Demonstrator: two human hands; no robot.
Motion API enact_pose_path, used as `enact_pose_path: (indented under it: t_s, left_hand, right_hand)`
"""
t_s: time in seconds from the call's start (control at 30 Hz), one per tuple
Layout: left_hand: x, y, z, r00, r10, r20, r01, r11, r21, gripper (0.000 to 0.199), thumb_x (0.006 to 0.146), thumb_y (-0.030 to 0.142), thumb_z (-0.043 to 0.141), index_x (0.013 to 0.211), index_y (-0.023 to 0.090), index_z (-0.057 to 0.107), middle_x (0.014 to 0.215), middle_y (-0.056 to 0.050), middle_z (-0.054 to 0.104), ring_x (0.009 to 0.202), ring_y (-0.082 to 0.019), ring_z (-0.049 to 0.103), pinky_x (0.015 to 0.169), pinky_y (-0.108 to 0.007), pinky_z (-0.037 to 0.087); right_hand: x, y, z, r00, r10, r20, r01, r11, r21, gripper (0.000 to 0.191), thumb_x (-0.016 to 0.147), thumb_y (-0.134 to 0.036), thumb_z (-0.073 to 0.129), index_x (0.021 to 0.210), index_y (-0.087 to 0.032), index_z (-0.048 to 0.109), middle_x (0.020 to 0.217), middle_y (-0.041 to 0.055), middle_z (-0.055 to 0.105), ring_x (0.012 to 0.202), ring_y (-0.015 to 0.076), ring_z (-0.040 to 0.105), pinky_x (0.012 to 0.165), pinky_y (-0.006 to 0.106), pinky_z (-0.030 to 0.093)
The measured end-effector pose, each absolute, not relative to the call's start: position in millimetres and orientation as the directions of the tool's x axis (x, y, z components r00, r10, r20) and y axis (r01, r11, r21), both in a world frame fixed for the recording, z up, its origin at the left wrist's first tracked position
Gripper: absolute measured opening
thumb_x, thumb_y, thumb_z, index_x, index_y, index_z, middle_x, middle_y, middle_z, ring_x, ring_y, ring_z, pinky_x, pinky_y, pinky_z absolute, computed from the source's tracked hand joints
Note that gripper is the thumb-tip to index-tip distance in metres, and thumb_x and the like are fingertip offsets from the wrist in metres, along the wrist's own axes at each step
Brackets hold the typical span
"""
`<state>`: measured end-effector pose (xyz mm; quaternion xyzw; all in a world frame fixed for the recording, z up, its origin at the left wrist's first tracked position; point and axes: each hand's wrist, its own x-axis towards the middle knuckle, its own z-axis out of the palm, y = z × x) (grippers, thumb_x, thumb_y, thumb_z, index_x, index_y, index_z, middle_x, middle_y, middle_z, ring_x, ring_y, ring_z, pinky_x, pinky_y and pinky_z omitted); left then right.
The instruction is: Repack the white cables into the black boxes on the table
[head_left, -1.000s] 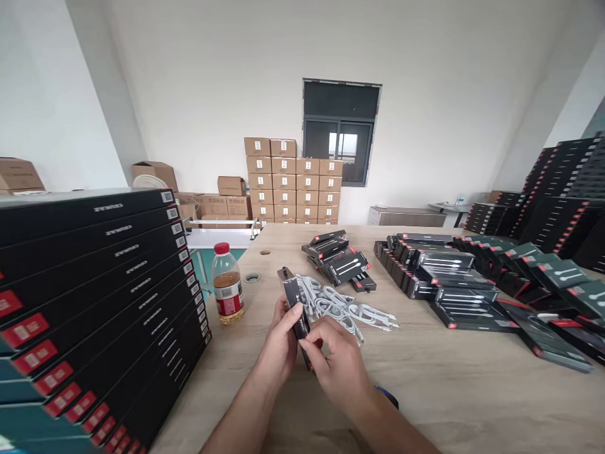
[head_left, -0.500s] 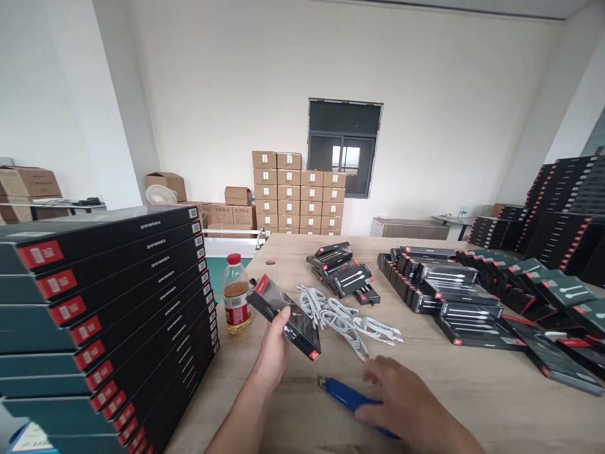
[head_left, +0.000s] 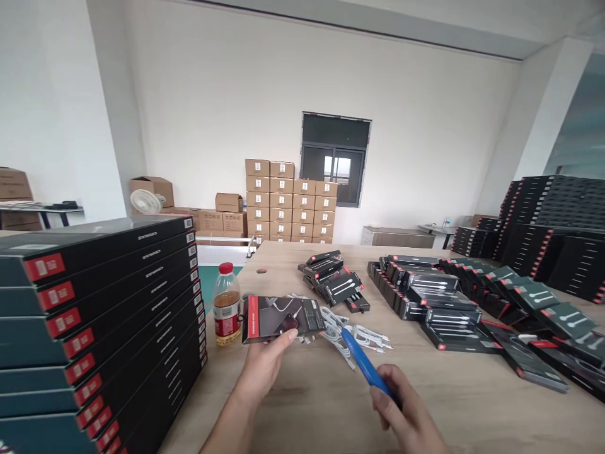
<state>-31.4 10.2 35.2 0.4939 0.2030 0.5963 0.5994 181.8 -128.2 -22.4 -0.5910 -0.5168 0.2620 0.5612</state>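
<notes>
Left hand (head_left: 265, 366) grips black box (head_left: 309, 315), right hand (head_left: 401, 403) grips blue tool (head_left: 363, 362); tabletop (head_left: 312, 397) gap between.

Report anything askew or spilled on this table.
The black cable boxes behind the loose white cables lie in a jumbled heap at odd angles, unlike the lined-up boxes farther right. No spill shows.

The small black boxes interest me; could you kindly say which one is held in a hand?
The small box in the left hand, its red end beside the bottle; the others rest on the table or on one another.
</notes>
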Motion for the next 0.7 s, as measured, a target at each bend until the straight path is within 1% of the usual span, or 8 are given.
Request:
enact_pose_path:
  t_s: [0.1, 0.2, 0.23, 0.27, 0.33, 0.43, 0.57, 0.7]
  left_hand:
    - [-32.7, 13.3, 29.8, 0.184, 0.907, 0.378, -0.409, -0.279, 0.869, 0.049, 0.071, 0.038, 0.081, 0.115, 0.019, 0.072, 0.114, -0.009, 0.075, 0.127, -0.030, 0.058, 0.114, -0.045, 0.041]
    - [-35.7, 16.0, 23.4, 0.176, 0.911, 0.373, -0.225, -0.332, 0.916, 0.042, 0.069, 0.041, 0.081, 0.104, 0.017, 0.076, 0.108, -0.011, 0.077, 0.122, -0.033, 0.062, 0.113, -0.048, 0.042]
    - [-36.6, 16.3, 21.8, 0.179, 0.913, 0.366, -0.168, -0.338, 0.926, 0.040, 0.069, 0.042, 0.082, 0.100, 0.017, 0.078, 0.106, -0.011, 0.078, 0.120, -0.034, 0.063, 0.112, -0.049, 0.043]
    - [-37.5, 16.4, 20.8, 0.180, 0.916, 0.360, -0.122, -0.342, 0.932, 0.039, 0.068, 0.043, 0.081, 0.097, 0.017, 0.078, 0.105, -0.012, 0.078, 0.118, -0.035, 0.064, 0.111, -0.049, 0.044]
    - [-38.6, 15.6, 19.8, 0.180, 0.916, 0.359, -0.064, -0.354, 0.933, 0.040, 0.069, 0.044, 0.080, 0.098, 0.016, 0.078, 0.106, -0.012, 0.078, 0.116, -0.035, 0.065, 0.110, -0.048, 0.045]
    - [-39.3, 12.5, 21.2, 0.196, 0.903, 0.382, -0.034, -0.383, 0.923, 0.042, 0.070, 0.044, 0.079, 0.102, 0.017, 0.077, 0.106, -0.010, 0.078, 0.115, -0.034, 0.066, 0.109, -0.046, 0.045]
    - [-38.6, 4.2, 29.3, 0.223, 0.869, 0.441, -0.061, -0.439, 0.897, 0.035, 0.073, 0.040, 0.078, 0.102, 0.020, 0.077, 0.102, -0.008, 0.078, 0.122, -0.033, 0.061, 0.112, -0.045, 0.042]
    - [-33.8, -5.5, 40.2, 0.147, 0.896, 0.420, -0.198, -0.389, 0.900, 0.045, 0.062, 0.029, 0.086, 0.105, 0.024, 0.076, 0.098, -0.006, 0.078, 0.129, -0.034, 0.056, 0.118, -0.044, 0.035]
  right_hand:
    - [148.2, -119.3, -32.5, 0.357, 0.871, 0.336, 0.272, 0.247, -0.930, 0.055, 0.087, -0.064, 0.054, 0.120, -0.020, 0.060, 0.078, 0.0014, 0.065, 0.064, 0.0182, 0.060, 0.061, 0.026, 0.050]
    - [119.4, -109.8, -38.0, 0.348, 0.831, 0.434, 0.344, 0.318, -0.884, 0.059, 0.087, -0.066, 0.052, 0.123, -0.020, 0.063, 0.101, 0.0094, 0.074, 0.088, 0.0245, 0.069, 0.081, 0.029, 0.053]
    - [113.0, -107.5, -38.2, 0.345, 0.825, 0.449, 0.369, 0.320, -0.872, 0.059, 0.088, -0.065, 0.051, 0.123, -0.020, 0.064, 0.105, 0.0102, 0.075, 0.091, 0.0251, 0.070, 0.083, 0.029, 0.053]
    - [108.5, -105.9, -37.6, 0.335, 0.825, 0.455, 0.393, 0.316, -0.863, 0.059, 0.089, -0.065, 0.049, 0.123, -0.020, 0.064, 0.103, 0.0098, 0.075, 0.088, 0.0248, 0.070, 0.081, 0.028, 0.053]
    - [104.0, -104.6, -34.7, 0.296, 0.839, 0.455, 0.439, 0.304, -0.846, 0.059, 0.090, -0.065, 0.046, 0.120, -0.019, 0.066, 0.086, 0.0066, 0.075, 0.073, 0.0218, 0.068, 0.068, 0.026, 0.052]
    - [103.2, -105.7, -29.6, 0.206, 0.870, 0.448, 0.475, 0.311, -0.823, 0.058, 0.091, -0.068, 0.041, 0.105, -0.018, 0.068, 0.059, -0.0010, 0.061, 0.052, 0.0153, 0.055, 0.050, 0.023, 0.040]
    - [99.0, -107.0, -30.7, 0.187, 0.875, 0.447, 0.460, 0.324, -0.827, 0.058, 0.091, -0.071, 0.039, 0.089, -0.019, 0.064, 0.052, -0.0046, 0.051, 0.045, 0.0116, 0.045, 0.045, 0.022, 0.030]
    - [93.6, -102.6, -37.9, 0.254, 0.870, 0.423, 0.526, 0.243, -0.815, 0.055, 0.090, -0.070, 0.039, 0.088, -0.021, 0.064, 0.052, -0.0015, 0.058, 0.045, 0.0157, 0.052, 0.047, 0.025, 0.032]
